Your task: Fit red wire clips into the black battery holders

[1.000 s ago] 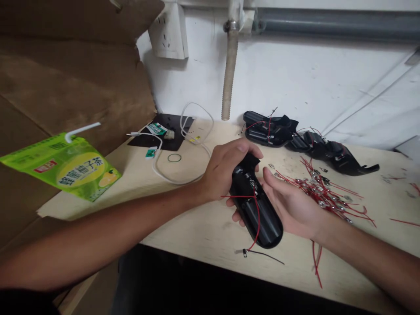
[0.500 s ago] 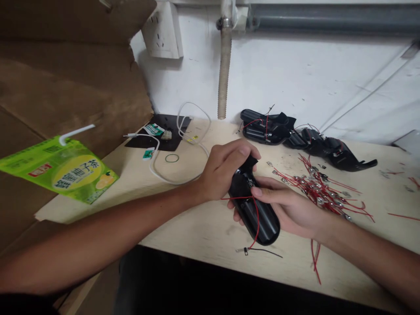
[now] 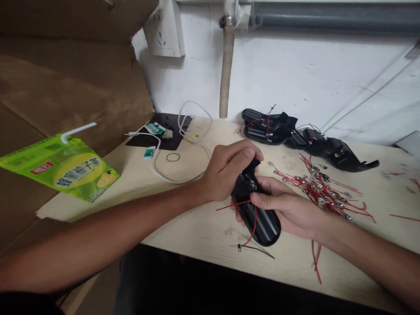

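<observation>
Both hands hold one black plastic housing (image 3: 265,225) above the table's front part. My left hand (image 3: 228,168) is wrapped round its upper end, covering much of it. From the right, my right hand (image 3: 278,201) grips the middle, its thumb pressed on a red wire and its fingers curled underneath. The red wire (image 3: 255,223) hangs down over the housing to a small metal clip (image 3: 239,247) with a black wire. Another red wire end sticks out to the left. Beyond my right hand lies a pile of red wires with metal contacts (image 3: 316,188).
More black housings (image 3: 267,127) lie in a row against the wall. A green drink pouch (image 3: 78,170) with a straw stands at the left by the cardboard (image 3: 65,83). A white cable (image 3: 164,178), a green rubber band (image 3: 173,157) and a dark mat (image 3: 173,142) are on the table (image 3: 203,245).
The red wire end at the left of the housing now slants down and sticks out farther. The hanging clip has swung slightly left. Both hands keep their grip.
</observation>
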A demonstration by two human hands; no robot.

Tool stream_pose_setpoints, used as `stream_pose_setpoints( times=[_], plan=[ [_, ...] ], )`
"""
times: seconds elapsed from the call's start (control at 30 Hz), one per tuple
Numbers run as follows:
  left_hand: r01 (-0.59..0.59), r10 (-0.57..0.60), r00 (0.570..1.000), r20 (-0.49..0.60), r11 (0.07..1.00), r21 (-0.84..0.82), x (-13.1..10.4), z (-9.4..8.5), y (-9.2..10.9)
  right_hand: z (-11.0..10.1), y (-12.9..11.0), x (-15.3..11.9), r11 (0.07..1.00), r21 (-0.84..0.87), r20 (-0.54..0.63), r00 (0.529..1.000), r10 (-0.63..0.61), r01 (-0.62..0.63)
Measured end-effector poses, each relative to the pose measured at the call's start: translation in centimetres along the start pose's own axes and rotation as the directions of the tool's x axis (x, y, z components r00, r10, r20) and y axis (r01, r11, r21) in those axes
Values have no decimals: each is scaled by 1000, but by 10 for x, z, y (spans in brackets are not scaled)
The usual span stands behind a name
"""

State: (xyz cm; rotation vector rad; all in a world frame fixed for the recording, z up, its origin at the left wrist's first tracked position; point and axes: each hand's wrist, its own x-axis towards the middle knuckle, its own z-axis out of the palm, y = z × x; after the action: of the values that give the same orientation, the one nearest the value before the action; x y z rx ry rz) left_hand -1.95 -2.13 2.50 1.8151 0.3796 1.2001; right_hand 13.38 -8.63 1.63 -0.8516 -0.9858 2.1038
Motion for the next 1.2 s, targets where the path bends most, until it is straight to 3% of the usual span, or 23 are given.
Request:
stream_pose_setpoints(
  times=[0.83, 1.2],
  plan=[
    [-6, 6, 1000, 6, 1000, 30, 0, 0, 2, 7, -2, 0, 997, 64, -37, 998, 47, -45],
    [43, -43, 999, -1, 999, 31, 2, -2, 2, 3, 1, 1, 998, 55, 2, 1000, -21, 21]
  ],
)
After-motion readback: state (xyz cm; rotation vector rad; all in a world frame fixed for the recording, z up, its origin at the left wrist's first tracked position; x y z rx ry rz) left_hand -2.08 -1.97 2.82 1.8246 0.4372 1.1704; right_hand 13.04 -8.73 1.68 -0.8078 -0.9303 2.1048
